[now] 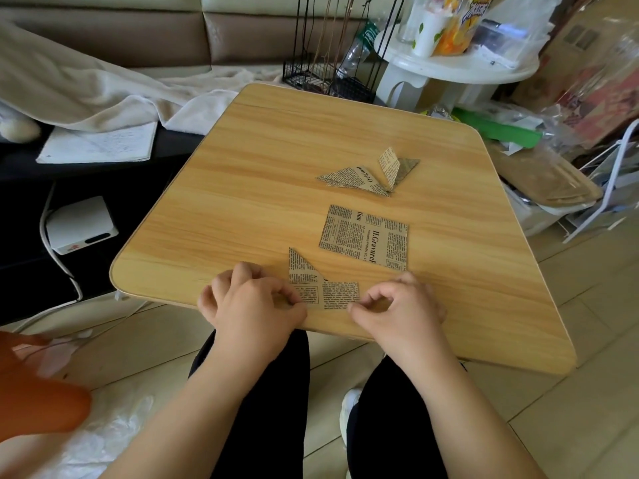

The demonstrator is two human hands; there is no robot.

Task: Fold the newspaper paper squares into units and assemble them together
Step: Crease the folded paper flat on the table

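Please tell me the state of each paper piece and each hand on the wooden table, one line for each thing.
Half-folded paper: partly folded, one corner standing out as a point, lying flat at the near table edge between both hands.
Flat paper square: unfolded, lying flat, untouched.
Folded units: folded into triangular shapes, lying together, touching, farther back.
Left hand: fingers curled, pinching the half-folded paper's left edge.
Right hand: fingers curled, pinching its right edge.

The wooden table (262, 160) bears a flat newspaper square (364, 236), folded units (366, 174) and a half-folded piece (321, 288).
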